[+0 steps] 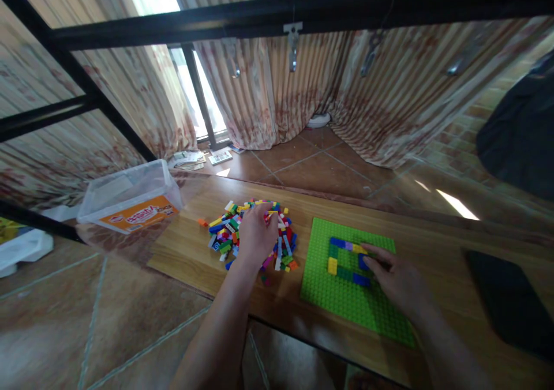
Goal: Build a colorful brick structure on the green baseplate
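Note:
My right hand (396, 277) has its thumb and forefinger closed on a blue brick (363, 262) at the right side of a brick outline. That outline, with a yellow brick (332, 266), a green brick (344, 273) and further blue ones, sits on a green studded baseplate (315, 286). Whether the held brick is pressed onto the studs I cannot tell. Over a heap of loose coloured bricks (225, 246), my left hand (257, 234) reaches in with fingers curved and a gap between thumb and forefinger. Part of the heap is hidden under that hand.
Both the heap and the baseplate are on a wooden table (182, 246). Left of the heap stands a clear plastic box (130, 197) with an orange label. A dark flat object (506, 297) lies at the right. A black metal bar (259, 18) crosses the view above.

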`<state>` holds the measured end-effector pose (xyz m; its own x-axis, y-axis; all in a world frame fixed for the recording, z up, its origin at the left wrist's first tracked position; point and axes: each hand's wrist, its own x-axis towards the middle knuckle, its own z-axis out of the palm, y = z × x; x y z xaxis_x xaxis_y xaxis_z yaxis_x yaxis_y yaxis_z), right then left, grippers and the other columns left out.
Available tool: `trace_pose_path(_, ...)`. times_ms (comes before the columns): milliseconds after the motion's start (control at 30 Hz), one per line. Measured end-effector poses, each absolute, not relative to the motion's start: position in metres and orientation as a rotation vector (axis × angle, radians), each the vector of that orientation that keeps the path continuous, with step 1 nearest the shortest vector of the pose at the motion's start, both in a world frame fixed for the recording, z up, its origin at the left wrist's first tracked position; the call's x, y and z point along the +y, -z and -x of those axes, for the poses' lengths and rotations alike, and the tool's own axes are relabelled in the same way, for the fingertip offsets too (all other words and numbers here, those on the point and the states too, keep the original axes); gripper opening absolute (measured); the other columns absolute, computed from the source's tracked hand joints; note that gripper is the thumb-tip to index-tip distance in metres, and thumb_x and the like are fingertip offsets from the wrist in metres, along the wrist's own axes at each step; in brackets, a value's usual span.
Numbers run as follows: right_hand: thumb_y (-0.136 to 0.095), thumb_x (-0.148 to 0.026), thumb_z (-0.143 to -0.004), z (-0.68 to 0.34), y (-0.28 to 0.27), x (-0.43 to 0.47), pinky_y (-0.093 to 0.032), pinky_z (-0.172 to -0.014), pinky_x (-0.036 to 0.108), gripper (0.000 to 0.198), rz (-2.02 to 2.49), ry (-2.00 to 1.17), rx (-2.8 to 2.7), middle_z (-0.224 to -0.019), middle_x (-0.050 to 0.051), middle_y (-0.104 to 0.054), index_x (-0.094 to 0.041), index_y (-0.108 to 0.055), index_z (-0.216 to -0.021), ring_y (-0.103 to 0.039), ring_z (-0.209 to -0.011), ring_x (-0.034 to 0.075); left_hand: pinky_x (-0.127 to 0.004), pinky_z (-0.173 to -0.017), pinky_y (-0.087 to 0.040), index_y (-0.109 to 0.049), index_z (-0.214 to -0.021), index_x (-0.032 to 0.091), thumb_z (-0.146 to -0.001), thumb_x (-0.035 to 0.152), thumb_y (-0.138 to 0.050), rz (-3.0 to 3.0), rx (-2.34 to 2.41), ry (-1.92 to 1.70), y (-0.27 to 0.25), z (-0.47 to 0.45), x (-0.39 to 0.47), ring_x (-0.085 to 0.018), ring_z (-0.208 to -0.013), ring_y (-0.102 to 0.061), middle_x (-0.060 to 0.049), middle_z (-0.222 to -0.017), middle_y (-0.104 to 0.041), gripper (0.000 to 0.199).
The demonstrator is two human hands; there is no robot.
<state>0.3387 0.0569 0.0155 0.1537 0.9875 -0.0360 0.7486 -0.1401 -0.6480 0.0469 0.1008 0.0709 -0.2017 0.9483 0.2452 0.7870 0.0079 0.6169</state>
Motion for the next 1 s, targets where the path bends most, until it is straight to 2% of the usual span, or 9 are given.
trace_pose_path(200,-0.054,-0.043,-0.082,-0.335,-0.017,0.055,-0.049,-0.061,0.034,0.039,1.988,-0.588,-1.651,-0.079,0.004,-0.075,-0.025,-0.073,-0.110,-0.064,-0.060,0.021,-0.038,-0.093,-0.048,-0.070,-0.114,0.015,-0.084,0.024,-0.053,-1.713,2.403,-0.683,-0.074,0.005,0.108,-0.029,-0.106,-0.064,-0.013,-0.111,-0.072,0.035)
trace_pose_path(400,-0.053,-0.043,-0.081,-0.334,-0.016,0.054,-0.049,-0.060,0.034,0.037,1.960,-0.533,-1.660,-0.078,0.003,-0.075,-0.026,-0.074,-0.108,-0.064,-0.060,0.021,-0.035,-0.087,-0.048,-0.072,-0.110,0.023,-0.084,0.026,-0.052,-1.773,2.446,-0.419,-0.067,0.024,0.117,-0.027,-0.101,-0.064,-0.009,-0.103,-0.073,0.034)
trace_pose_path(600,-0.054,-0.041,-0.082,-0.332,-0.021,0.054,-0.049,-0.061,0.033,0.037,2.003,-0.591,-1.638,-0.075,0.003,-0.074,-0.025,-0.073,-0.109,-0.064,-0.060,0.020,-0.041,-0.088,-0.048,-0.074,-0.104,0.022,-0.084,0.024,-0.049,-1.886,2.421,-0.310,-0.061,0.016,0.121,-0.031,-0.101,-0.061,-0.014,-0.105,-0.070,0.032)
trace_pose_path(767,-0.051,-0.042,-0.084,-0.333,-0.023,0.055,-0.048,-0.060,0.031,0.040,1.952,-0.648,-1.548,-0.071,0.003,-0.071,-0.020,-0.072,-0.110,-0.063,-0.060,0.019,-0.039,-0.089,-0.048,-0.073,-0.094,0.018,-0.082,0.026,-0.053,-1.867,2.381,-0.491,-0.063,0.020,0.124,-0.028,-0.097,-0.062,-0.013,-0.100,-0.069,0.024)
trace_pose_path(933,-0.051,-0.044,-0.084,-0.329,-0.031,0.056,-0.045,-0.054,0.027,0.041,1.828,-0.622,-1.237,-0.065,0.003,-0.066,-0.015,-0.072,-0.103,-0.058,-0.056,0.016,-0.030,-0.063,-0.048,-0.066,-0.090,0.017,-0.080,0.036,-0.057,-1.633,2.017,-1.082,-0.068,0.008,0.122,-0.019,-0.065,-0.060,-0.003,-0.070,-0.065,0.023)
trace_pose_path(1000,-0.054,-0.046,-0.083,-0.321,-0.036,0.055,-0.044,-0.051,0.026,0.039,1.748,-0.672,-1.120,-0.064,0.003,-0.064,-0.014,-0.072,-0.098,-0.056,-0.054,0.014,-0.028,-0.057,-0.046,-0.063,-0.087,0.017,-0.079,0.037,-0.058,-1.633,1.805,-1.186,-0.067,-0.014,0.115,-0.017,-0.060,-0.058,-0.001,-0.066,-0.062,0.021)
